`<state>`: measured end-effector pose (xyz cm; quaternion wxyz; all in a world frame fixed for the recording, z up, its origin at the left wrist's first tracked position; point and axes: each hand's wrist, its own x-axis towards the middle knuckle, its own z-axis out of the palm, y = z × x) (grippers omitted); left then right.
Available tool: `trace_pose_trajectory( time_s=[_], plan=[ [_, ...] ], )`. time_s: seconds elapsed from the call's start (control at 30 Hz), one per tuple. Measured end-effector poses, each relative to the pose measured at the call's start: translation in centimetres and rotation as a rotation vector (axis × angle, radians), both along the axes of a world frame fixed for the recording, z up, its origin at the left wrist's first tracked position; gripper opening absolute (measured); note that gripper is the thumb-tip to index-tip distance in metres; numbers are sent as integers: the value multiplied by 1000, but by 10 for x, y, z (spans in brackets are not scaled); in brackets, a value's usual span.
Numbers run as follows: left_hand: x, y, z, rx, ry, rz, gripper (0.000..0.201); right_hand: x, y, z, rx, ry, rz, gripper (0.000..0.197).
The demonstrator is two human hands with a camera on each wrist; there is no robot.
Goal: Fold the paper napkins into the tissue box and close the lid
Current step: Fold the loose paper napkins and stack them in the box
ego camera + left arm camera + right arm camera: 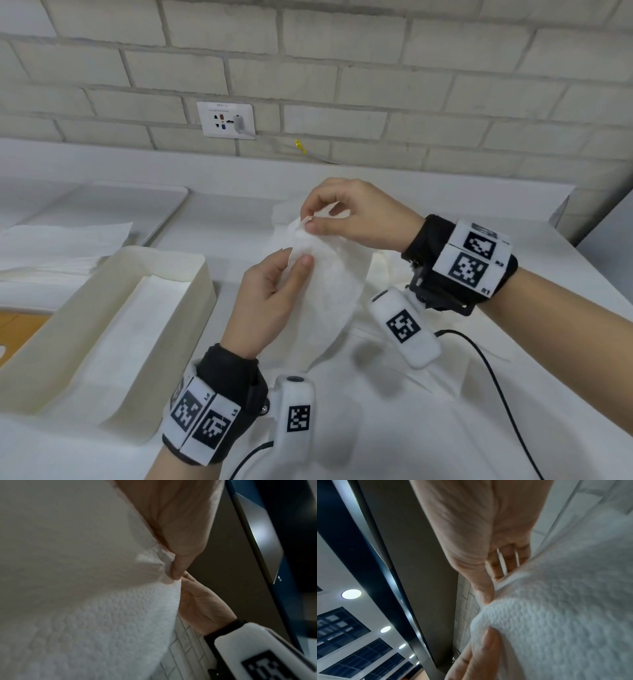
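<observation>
A white embossed paper napkin [329, 284] hangs in the air over the table between both hands. My left hand [296, 262] pinches its upper edge between thumb and forefinger, and my right hand [308, 221] pinches the same edge slightly higher and further back. The left wrist view has the left hand [176, 574] pinching the napkin [85, 615]. In the right wrist view the right hand [488, 599] nips the napkin [556, 622]. The cream tissue box [202, 274] stands open at the left with a flat napkin [137, 325] inside.
More white napkins [394, 404] lie spread on the table under my hands, and a pile of napkins [61, 246] lies behind the box. A flat white tray-like piece [137, 202] lies at the back left. A black cable [496, 387] runs along the right. The brick wall carries an outlet [226, 120].
</observation>
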<state>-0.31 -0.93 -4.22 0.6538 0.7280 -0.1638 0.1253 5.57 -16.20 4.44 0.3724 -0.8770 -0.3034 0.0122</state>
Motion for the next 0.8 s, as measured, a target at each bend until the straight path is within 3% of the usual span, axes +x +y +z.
trace_pose_trajectory(
  time_s=[0.1, 0.23, 0.5, 0.63, 0.8],
  plan=[
    [0, -1, -2, 30, -46, 8, 36, 1, -2, -2, 4, 131, 40, 19],
    [4, -1, -5, 53, -41, -21, 37, 5, -6, -2, 58, 232, 38, 12],
    [1, -5, -3, 11, -7, -46, 50, 4, -1, -1, 96, 88, 10, 15],
    [-1, -10, -4, -2, -21, 18, 43, 0, 0, 1, 99, 36, -23, 16],
    [0, -14, -6, -117, -17, 84, 46, -2, -6, 4, 62, 113, -40, 10]
  ],
)
